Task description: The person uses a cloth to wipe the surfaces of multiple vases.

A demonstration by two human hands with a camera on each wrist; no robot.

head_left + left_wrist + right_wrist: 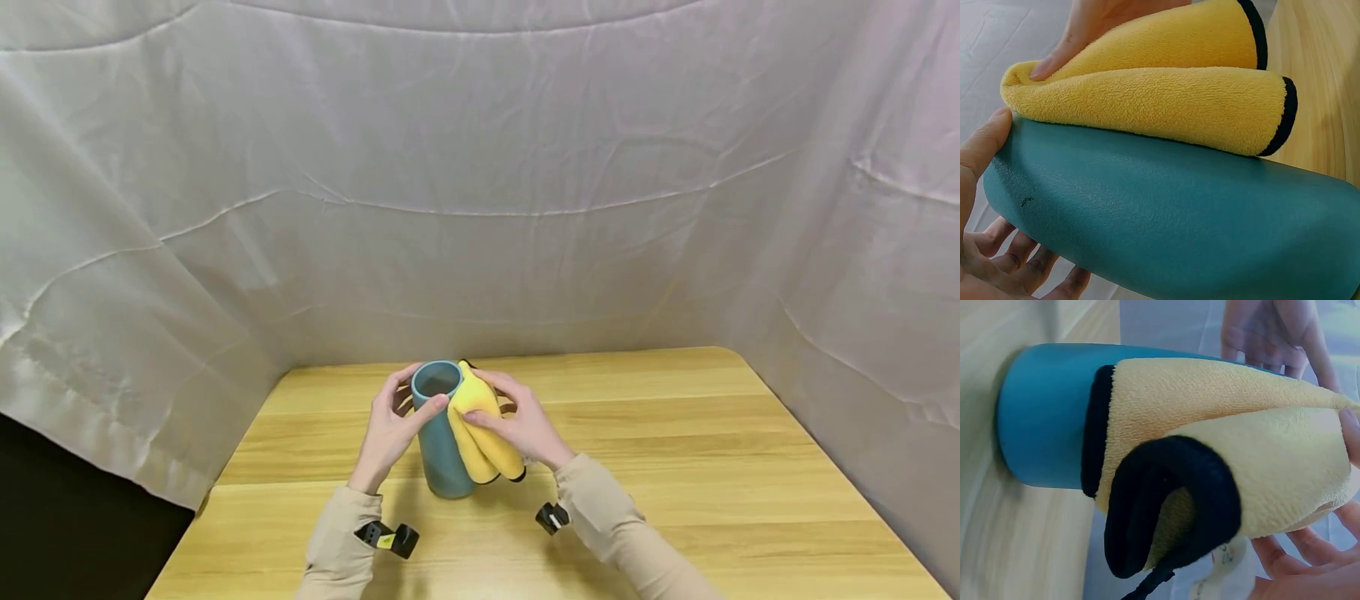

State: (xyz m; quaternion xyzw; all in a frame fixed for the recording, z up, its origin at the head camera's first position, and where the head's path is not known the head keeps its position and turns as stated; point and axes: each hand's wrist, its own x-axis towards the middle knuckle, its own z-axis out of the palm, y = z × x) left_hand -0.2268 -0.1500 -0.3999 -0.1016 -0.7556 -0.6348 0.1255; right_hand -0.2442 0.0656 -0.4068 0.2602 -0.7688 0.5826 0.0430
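A tall blue-green vase (pixel 444 458) with a round open mouth stands upright on the table. My left hand (pixel 392 431) grips its upper part, the thumb at the near side of the rim and the fingers behind. Against the vase's right side lies a folded yellow cloth (pixel 483 442) with black edging. My right hand (pixel 527 423) pinches that cloth near the rim, thumb in front. In the left wrist view the cloth (pixel 1160 97) runs in two folds along the vase (pixel 1166 206). A white tag (pixel 1229 569) hangs by the cloth in the right wrist view.
The wooden table (pixel 652 467) has a pale grey curtain (pixel 510 258) behind it and at both sides. A black area (pixel 82 517) shows beyond the table's left edge. Each sleeved wrist bears a small black device (pixel 393 538).
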